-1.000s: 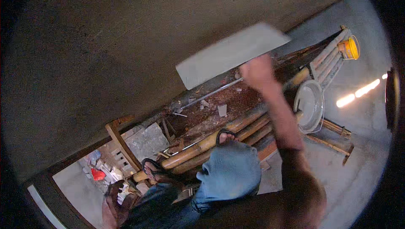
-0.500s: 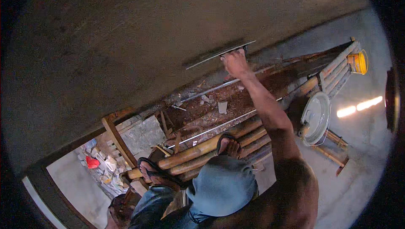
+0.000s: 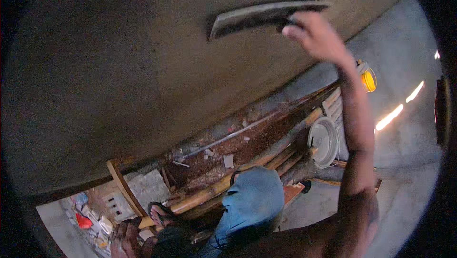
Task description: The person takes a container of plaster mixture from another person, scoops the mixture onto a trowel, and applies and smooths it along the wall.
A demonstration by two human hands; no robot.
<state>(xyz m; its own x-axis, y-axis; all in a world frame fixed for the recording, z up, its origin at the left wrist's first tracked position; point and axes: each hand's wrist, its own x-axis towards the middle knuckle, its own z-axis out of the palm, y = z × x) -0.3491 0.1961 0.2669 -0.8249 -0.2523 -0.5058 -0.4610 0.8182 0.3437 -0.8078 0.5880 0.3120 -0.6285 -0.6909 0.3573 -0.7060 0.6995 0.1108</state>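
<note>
- Plastered wall [image 3: 119, 68]: broad, bare grey surface fills the left and centre, open on all sides of the tool.
- Trowel [image 3: 257, 16]: flat blade pressed against the wall high up, long edge tilted slightly.
- Right hand [image 3: 316, 37]: grip closed around the trowel's handle at its right end.
- Bamboo poles [image 3: 247, 175] and white bucket [image 3: 323, 141] lie below.
- Left hand: out of sight.

Bamboo poles [image 3: 214, 192] are forming a scaffold platform, carrying a dusty board [image 3: 247, 146]. Scraps of debris [image 3: 228, 160] are lying on it, and a white bucket [image 3: 323, 141] is sitting beside the poles.
</note>
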